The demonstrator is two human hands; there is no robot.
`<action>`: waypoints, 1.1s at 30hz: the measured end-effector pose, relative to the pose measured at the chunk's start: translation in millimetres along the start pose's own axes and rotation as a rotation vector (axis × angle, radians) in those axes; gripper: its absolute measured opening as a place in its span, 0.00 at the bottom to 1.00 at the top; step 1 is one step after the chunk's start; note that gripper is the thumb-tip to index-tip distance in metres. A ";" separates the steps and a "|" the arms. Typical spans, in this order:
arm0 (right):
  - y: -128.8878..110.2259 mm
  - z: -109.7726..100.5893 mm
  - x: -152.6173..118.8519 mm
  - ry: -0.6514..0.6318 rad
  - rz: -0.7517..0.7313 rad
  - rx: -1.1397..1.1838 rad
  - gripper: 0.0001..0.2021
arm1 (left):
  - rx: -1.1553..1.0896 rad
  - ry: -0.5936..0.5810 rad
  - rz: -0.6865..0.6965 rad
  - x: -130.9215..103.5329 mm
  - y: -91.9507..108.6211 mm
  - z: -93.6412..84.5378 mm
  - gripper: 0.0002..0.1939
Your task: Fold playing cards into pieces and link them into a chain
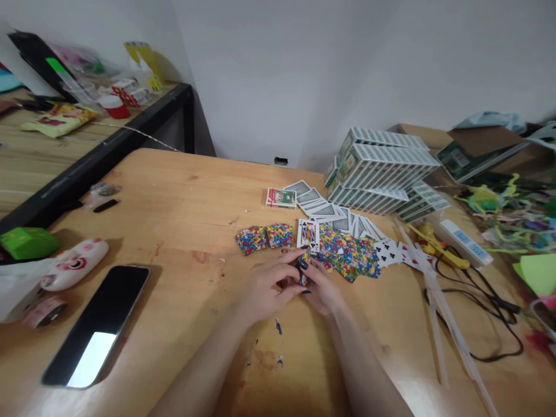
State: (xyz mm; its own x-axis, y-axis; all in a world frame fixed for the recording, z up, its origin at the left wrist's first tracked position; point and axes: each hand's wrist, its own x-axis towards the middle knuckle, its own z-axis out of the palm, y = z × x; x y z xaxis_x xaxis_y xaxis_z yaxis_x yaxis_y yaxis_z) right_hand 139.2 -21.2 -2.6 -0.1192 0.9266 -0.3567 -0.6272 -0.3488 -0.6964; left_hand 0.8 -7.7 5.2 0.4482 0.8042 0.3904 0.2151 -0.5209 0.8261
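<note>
My left hand (pixel 270 285) and my right hand (pixel 322 289) meet over the middle of the table. Their fingers are closed around a small colourful patterned piece (pixel 303 275), perhaps a stack of cards, mostly hidden by the fingers. Just beyond my fingertips lies a face-up club playing card (pixel 308 233). A spread of cards with multicoloured backs (pixel 351 255) reaches out to the right of it. Two smaller multicoloured pieces (pixel 251 240) (pixel 280 235) lie to the left. Farther back, grey-backed playing cards (pixel 321 207) fan across the wood beside a red-and-green card box (pixel 281 198).
Stacked green-and-white card boxes (pixel 382 168) stand at the back right. A power strip (pixel 463 240), yellow scissors-like tool (pixel 447 246), black cable (pixel 482 313) and clear plastic strips (pixel 438 307) lie right. A phone (pixel 98 324) and white plush-like case (pixel 76 263) lie left.
</note>
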 end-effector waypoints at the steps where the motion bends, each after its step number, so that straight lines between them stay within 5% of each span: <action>1: -0.2 -0.3 -0.3 0.003 0.005 0.008 0.08 | -0.006 0.009 -0.008 -0.2 0.4 1.1 0.03; 10: 6.0 2.0 2.6 0.107 -0.114 0.013 0.08 | -0.159 0.025 -0.054 2.5 11.4 5.0 0.03; 16: 11.4 -5.8 8.6 0.131 -0.502 -0.500 0.22 | -0.346 0.362 -0.421 8.5 -1.0 2.2 0.08; 22: 2.1 -5.1 6.3 0.126 -0.749 -0.936 0.26 | -0.937 0.064 -0.821 13.9 -7.6 -5.8 0.18; 33: 3.1 -10.1 8.5 0.115 -0.748 -0.886 0.26 | -0.993 -0.064 -0.760 11.0 -16.3 -17.1 0.24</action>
State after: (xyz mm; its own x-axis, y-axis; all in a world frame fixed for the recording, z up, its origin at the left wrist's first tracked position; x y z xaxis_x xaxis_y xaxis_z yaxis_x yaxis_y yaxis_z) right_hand 144.1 -15.9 -14.1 0.1524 0.9402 0.3046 0.2511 0.2613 -0.9320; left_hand -12.6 14.5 2.9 0.5446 0.7766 -0.3166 -0.2962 0.5312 0.7938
